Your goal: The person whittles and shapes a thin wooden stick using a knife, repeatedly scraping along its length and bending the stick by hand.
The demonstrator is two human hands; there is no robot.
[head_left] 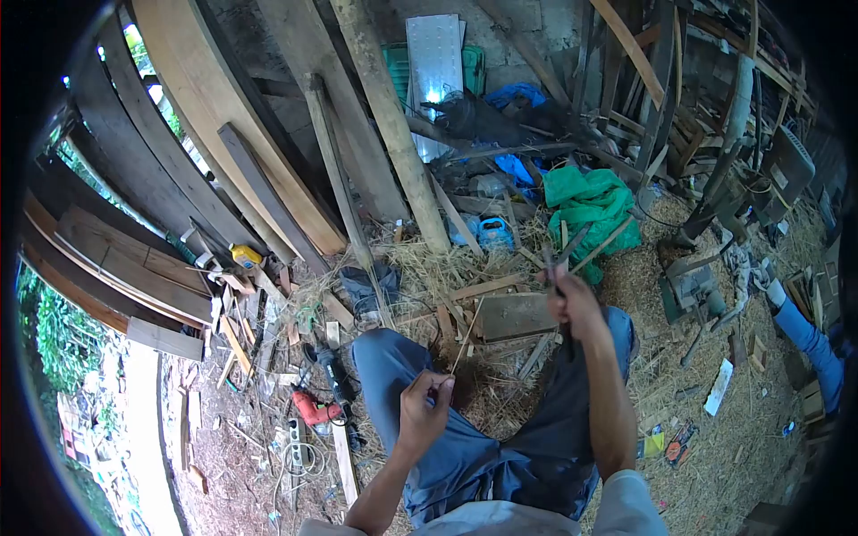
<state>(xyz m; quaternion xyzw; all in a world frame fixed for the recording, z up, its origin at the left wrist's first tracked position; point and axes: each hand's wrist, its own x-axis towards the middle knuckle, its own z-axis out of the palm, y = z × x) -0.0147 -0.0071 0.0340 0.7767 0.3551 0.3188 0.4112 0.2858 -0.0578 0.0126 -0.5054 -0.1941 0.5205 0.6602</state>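
Above the left knee, my left hand is closed in a pinch on a thin wooden stick, which points up and slightly right. My right hand, a little blurred, is raised over the right knee. Its fingers are wrapped round a knife with a dark blade that points up and to the right. The two hands are well apart. A wooden block lies on the ground between them, just beyond the knees.
A red and black power tool and a power strip with cables lie left of my legs. Green sheeting is bunched ahead. Pliers lie to the right. A wooden pole and planks lean against the wall.
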